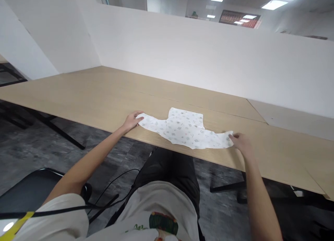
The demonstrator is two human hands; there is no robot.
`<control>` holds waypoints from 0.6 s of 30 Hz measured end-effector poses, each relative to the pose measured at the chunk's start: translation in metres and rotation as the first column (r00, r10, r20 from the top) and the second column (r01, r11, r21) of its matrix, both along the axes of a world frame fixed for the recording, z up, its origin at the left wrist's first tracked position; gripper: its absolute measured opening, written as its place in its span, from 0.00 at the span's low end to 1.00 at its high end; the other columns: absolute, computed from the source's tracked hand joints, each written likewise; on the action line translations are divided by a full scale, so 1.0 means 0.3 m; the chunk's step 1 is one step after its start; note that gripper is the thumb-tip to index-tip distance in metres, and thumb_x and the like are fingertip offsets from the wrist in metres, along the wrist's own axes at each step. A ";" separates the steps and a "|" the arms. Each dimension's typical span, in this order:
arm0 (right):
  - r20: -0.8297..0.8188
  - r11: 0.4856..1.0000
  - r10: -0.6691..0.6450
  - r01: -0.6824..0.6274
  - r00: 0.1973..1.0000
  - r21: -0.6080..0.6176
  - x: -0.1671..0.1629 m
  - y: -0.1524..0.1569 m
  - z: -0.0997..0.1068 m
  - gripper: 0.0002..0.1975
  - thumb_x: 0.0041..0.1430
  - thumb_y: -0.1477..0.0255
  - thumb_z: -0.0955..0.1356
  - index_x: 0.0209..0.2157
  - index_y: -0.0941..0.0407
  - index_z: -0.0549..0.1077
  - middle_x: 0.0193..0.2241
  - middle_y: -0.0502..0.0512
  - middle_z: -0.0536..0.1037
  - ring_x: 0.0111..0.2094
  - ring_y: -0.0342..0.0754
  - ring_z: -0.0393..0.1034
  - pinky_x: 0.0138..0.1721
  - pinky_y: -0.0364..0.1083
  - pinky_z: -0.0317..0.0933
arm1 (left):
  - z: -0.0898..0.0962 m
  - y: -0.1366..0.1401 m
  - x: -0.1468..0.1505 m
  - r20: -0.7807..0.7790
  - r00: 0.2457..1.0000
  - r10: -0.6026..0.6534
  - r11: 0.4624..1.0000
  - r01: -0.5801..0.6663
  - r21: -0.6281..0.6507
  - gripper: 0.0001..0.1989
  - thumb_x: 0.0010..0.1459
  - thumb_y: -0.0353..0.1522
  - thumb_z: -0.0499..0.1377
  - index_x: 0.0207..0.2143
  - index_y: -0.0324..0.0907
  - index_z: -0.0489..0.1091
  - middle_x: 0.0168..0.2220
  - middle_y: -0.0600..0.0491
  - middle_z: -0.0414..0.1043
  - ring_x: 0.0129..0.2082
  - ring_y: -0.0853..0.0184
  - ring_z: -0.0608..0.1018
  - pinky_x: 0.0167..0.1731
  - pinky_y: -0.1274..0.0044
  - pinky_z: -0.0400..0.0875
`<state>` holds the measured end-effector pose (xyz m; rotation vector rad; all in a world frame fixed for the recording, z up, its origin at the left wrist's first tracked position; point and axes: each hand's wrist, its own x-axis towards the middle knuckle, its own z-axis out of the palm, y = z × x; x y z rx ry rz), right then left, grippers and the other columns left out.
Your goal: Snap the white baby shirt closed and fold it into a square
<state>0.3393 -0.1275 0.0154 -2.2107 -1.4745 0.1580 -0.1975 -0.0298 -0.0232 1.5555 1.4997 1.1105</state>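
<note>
A small white baby shirt [185, 128] with a scattered print lies spread on the wooden table [117, 91], close to its front edge. Its two sleeves stretch out to either side, and its body points away from me. My left hand [132, 121] pinches the end of the left sleeve between thumb and fingers. At the opposite side, my right hand [240, 142] grips the cuff of the right sleeve, with the thumb on top. The fingers beneath the cloth are partly hidden on both sides.
A white partition wall [195, 56] rises behind the table, and another panel [60, 32] stands at the left. A black chair [28, 192] is at my lower left, with a black cable [114, 180] near it. Dark table legs [62, 131] show below.
</note>
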 end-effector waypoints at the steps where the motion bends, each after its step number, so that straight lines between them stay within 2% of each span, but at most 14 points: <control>1: -0.083 0.996 0.000 0.008 0.997 0.089 -0.054 0.024 0.019 0.13 0.50 0.63 0.64 0.26 0.59 0.72 0.24 0.59 0.74 0.26 0.51 0.69 0.26 0.45 0.56 | -0.007 -0.004 0.000 -0.015 1.000 0.019 1.000 -0.019 0.019 0.28 0.48 0.38 0.61 0.51 0.38 0.68 0.45 0.45 0.72 0.23 0.74 0.69 0.18 0.83 0.62; 3: -0.233 0.970 0.059 0.000 0.971 0.243 -0.202 0.075 0.049 0.13 0.50 0.62 0.65 0.30 0.59 0.70 0.26 0.57 0.74 0.24 0.48 0.67 0.26 0.45 0.57 | -0.015 -0.009 0.001 -0.036 0.998 0.047 0.998 -0.045 0.042 0.27 0.47 0.38 0.61 0.50 0.37 0.69 0.47 0.45 0.72 0.25 0.72 0.70 0.20 0.82 0.64; 5: -0.293 0.931 0.190 -0.077 0.937 0.358 -0.386 0.119 0.060 0.13 0.50 0.64 0.66 0.34 0.58 0.68 0.31 0.57 0.73 0.25 0.46 0.67 0.27 0.44 0.58 | -0.014 -0.011 0.007 -0.060 0.997 0.055 0.998 -0.052 0.047 0.25 0.46 0.37 0.60 0.48 0.38 0.71 0.48 0.45 0.71 0.27 0.71 0.71 0.21 0.82 0.64; 6: -0.297 0.922 0.239 -0.120 0.925 0.368 -0.480 0.132 0.057 0.12 0.50 0.66 0.65 0.35 0.58 0.67 0.32 0.56 0.73 0.26 0.46 0.67 0.28 0.44 0.59 | -0.010 -0.012 0.013 -0.059 0.997 0.057 0.998 -0.055 0.042 0.25 0.46 0.37 0.60 0.48 0.38 0.71 0.48 0.45 0.72 0.28 0.70 0.72 0.22 0.81 0.64; 8: -0.263 0.916 0.344 -0.260 0.902 0.305 -0.645 0.134 0.038 0.12 0.51 0.68 0.65 0.39 0.57 0.66 0.30 0.53 0.73 0.28 0.48 0.68 0.30 0.45 0.59 | 0.008 -0.014 0.034 0.002 0.997 0.071 0.997 -0.071 0.018 0.25 0.46 0.36 0.60 0.48 0.38 0.71 0.46 0.45 0.72 0.27 0.70 0.72 0.22 0.81 0.64; 10: -0.226 0.894 0.433 -0.385 0.873 0.229 -0.752 0.101 0.012 0.17 0.52 0.67 0.67 0.43 0.56 0.65 0.29 0.51 0.74 0.31 0.50 0.69 0.34 0.46 0.60 | 0.040 -0.014 0.069 0.105 0.990 0.092 0.996 -0.093 -0.001 0.25 0.46 0.34 0.60 0.49 0.37 0.70 0.44 0.45 0.73 0.29 0.68 0.73 0.23 0.80 0.66; 12: -0.229 0.878 0.474 -0.436 0.850 0.199 -0.795 0.042 -0.013 0.19 0.54 0.65 0.67 0.46 0.55 0.64 0.31 0.52 0.75 0.32 0.50 0.70 0.36 0.47 0.60 | 0.086 -0.009 0.124 0.176 0.979 0.102 0.994 -0.107 0.020 0.24 0.46 0.32 0.59 0.48 0.36 0.70 0.44 0.44 0.73 0.33 0.65 0.75 0.28 0.78 0.69; 14: -0.262 0.877 0.476 -0.430 0.840 0.216 -0.791 -0.026 -0.031 0.18 0.56 0.63 0.66 0.47 0.54 0.64 0.33 0.52 0.76 0.30 0.48 0.70 0.36 0.47 0.60 | 0.135 -0.002 0.205 0.200 0.977 0.079 0.991 -0.098 0.086 0.22 0.46 0.31 0.59 0.47 0.37 0.70 0.46 0.44 0.72 0.40 0.62 0.75 0.36 0.76 0.71; 16: -0.309 0.879 0.470 -0.409 0.827 0.245 -0.768 -0.090 -0.042 0.18 0.57 0.62 0.65 0.46 0.55 0.65 0.33 0.52 0.77 0.27 0.47 0.69 0.34 0.46 0.60 | 0.171 0.001 0.317 0.214 0.977 0.015 0.984 -0.052 0.171 0.21 0.48 0.31 0.59 0.47 0.38 0.70 0.49 0.45 0.71 0.46 0.61 0.74 0.43 0.74 0.71; 18: -0.354 0.882 0.464 -0.384 0.812 0.274 -0.747 -0.142 -0.050 0.18 0.57 0.61 0.64 0.46 0.55 0.66 0.32 0.53 0.77 0.25 0.46 0.68 0.32 0.46 0.61 | 0.183 -0.014 0.452 0.208 0.974 -0.091 0.965 0.035 0.258 0.21 0.50 0.31 0.58 0.49 0.38 0.69 0.52 0.45 0.69 0.51 0.60 0.71 0.49 0.72 0.68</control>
